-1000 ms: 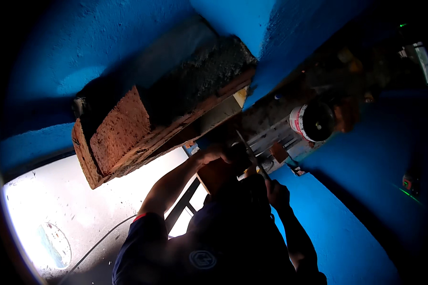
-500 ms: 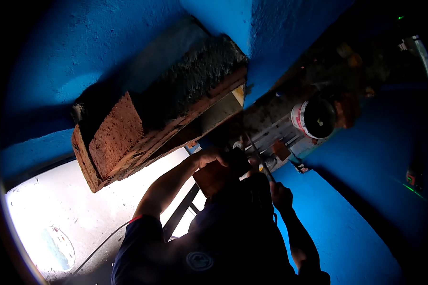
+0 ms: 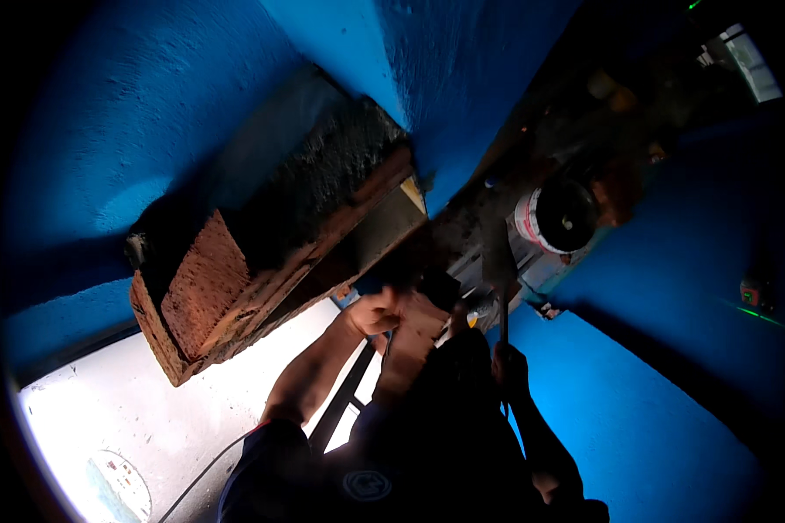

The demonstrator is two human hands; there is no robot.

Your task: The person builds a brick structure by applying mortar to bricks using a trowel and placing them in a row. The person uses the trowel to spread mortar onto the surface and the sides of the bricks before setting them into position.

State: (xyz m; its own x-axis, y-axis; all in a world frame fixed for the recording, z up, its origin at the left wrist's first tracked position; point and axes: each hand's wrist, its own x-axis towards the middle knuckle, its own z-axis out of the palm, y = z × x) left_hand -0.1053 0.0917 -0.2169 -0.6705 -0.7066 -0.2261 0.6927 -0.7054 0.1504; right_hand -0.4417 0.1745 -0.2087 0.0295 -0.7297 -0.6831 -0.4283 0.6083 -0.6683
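Note:
My left hand (image 3: 376,312) grips a reddish brick (image 3: 412,338) in front of my body, with a dark patch that looks like mortar at its far end. In my right hand (image 3: 510,370) is a trowel (image 3: 499,261), its dark blade pointing up and away from me, beyond the brick and apart from it. To the left of both hands, a raised brick ledge (image 3: 275,318) juts from the blue wall. One brick (image 3: 206,283) stands on the ledge's near end, and dark, rough mortar (image 3: 331,179) covers the part beside it.
A white bucket (image 3: 527,222) with dark contents stands beyond my right hand on a cluttered surface. Below the ledge lie a brightly lit pale floor (image 3: 201,410), a cable (image 3: 196,475) and a dark metal frame (image 3: 340,403). A small device (image 3: 753,292) with a green light line sits far right.
The brick has tilted, so its lighter face now shows. The trowel has swung to nearly upright, its blade now showing beside the bucket. The whole view has shifted slightly.

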